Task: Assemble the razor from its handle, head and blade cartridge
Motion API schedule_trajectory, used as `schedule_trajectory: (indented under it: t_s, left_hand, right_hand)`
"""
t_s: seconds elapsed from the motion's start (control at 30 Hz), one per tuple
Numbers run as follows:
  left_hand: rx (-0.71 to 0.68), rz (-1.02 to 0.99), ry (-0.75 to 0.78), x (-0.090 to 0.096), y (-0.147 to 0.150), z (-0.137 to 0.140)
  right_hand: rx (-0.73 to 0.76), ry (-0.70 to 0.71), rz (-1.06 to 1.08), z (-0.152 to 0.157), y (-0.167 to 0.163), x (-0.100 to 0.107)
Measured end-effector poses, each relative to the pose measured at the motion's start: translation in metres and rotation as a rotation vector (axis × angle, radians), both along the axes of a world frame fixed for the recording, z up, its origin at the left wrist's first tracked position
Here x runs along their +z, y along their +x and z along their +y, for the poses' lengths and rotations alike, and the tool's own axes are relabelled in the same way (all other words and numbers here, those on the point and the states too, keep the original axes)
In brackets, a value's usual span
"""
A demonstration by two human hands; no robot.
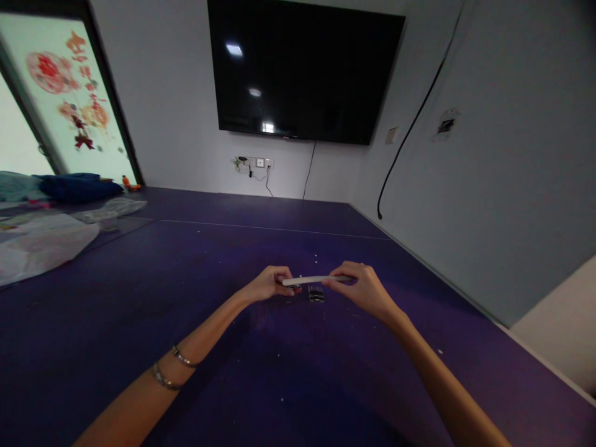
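Observation:
My right hand (pixel 359 284) pinches one end of a long, thin, pale stick (pixel 307 281) with a rounded tip. The stick lies almost level and reaches across to my left hand (pixel 272 284). At the left fingertips there is a small, shiny, dark thing (pixel 297 288), too small to name; the left fingers are closed around it, right beside the stick's tip. Whether the left fingers also grip the stick I cannot tell. Between the two hands, on the purple surface, lies a small clear-and-dark flat piece (pixel 316 294). Two bracelets (pixel 165 377) circle my left forearm.
The wide purple surface (pixel 209 261) carries scattered white specks. White plastic sheeting (pixel 46 245) and dark blue cloth (pixel 79 187) lie at the far left. A black cable (pixel 410 127) hangs along the right wall. A large television (pixel 305 68) is on the back wall above sockets (pixel 259 162).

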State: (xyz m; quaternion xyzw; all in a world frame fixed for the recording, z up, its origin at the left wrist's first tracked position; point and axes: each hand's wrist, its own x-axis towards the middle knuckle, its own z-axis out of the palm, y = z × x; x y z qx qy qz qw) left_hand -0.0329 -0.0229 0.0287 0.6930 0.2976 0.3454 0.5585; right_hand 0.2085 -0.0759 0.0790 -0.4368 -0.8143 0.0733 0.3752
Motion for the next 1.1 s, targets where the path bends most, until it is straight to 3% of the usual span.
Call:
schedule_trajectory:
  t_s: [0.53,0.73,0.93,1.1]
  left_hand:
    - [0.018,-0.013,-0.007,0.002,-0.001,-0.002]
    - [0.033,-0.021,-0.008,-0.002,-0.001,0.002]
    - [0.031,-0.088,-0.023,-0.003,-0.001,0.002]
    - [0.062,-0.036,-0.012,-0.002,0.000,0.002]
  right_hand:
    - [-0.067,0.029,0.006,0.008,0.007,-0.008]
    - [0.034,-0.036,0.041,0.004,0.003,-0.006]
    - [-0.022,-0.042,0.086,0.009,0.007,-0.010]
    - [0.076,-0.110,0.078,0.006,0.005,-0.008]
